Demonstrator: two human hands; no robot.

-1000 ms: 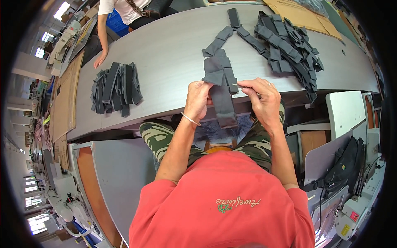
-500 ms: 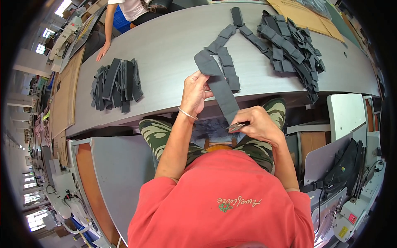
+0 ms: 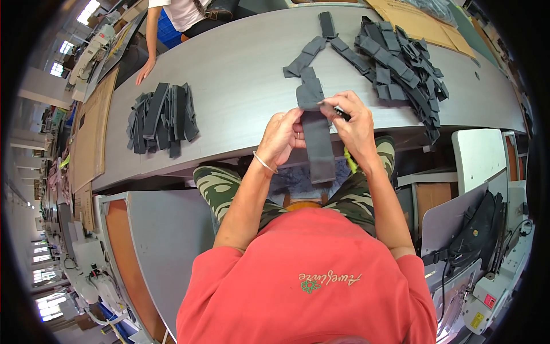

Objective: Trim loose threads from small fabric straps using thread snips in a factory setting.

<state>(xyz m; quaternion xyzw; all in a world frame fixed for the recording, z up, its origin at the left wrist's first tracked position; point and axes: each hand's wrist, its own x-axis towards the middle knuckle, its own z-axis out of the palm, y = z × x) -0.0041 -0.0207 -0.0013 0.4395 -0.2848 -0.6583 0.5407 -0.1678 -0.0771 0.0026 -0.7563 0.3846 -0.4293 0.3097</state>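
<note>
A dark grey fabric strip hangs over the table's front edge above my lap. My left hand grips its left edge between thumb and fingers. At the strip's upper end, where a folded flap lies, my right hand has its thumb and forefinger close to the cloth. Small dark thread snips are held in that hand, mostly covered by the fingers. Beyond the flap, more joined grey strips run across the table in a chain.
A tangled heap of grey strips lies at the right, partly over the table's edge. Loose strips are piled at the left. Another person's hand rests on the far left edge of the grey table. Cardboard lies far right.
My right hand has moved up with the snips, from the strip's lower end to the folded flap. The strip now hangs straighter, and my left hand has shifted slightly right.
</note>
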